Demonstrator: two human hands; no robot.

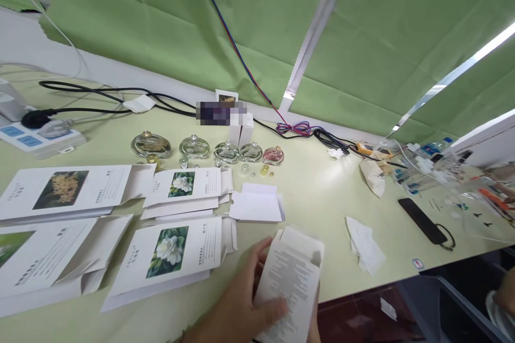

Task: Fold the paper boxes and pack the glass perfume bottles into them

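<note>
A white printed carton (286,289), covered in fine text, stands in my hands at the table's front edge. My left hand (241,303) grips its left side, thumb on the printed face and fingers behind the left edge. Of my right hand (314,330) only a little shows at the carton's lower right side; its fingers are mostly hidden. The top flap of the carton looks folded over. To the left lie several flat white cartons with flower pictures, among them a gardenia carton (167,252) and one with orange blossoms (62,188). A blank white carton piece (256,203) lies beyond my hands.
Several oval glass bottles stand in a row at the back, including a pink one (273,156), with small caps before them. A power strip (44,139) sits far left. To the right are crumpled tissue (364,244), a black power bank (421,220) and a clear bin (462,193).
</note>
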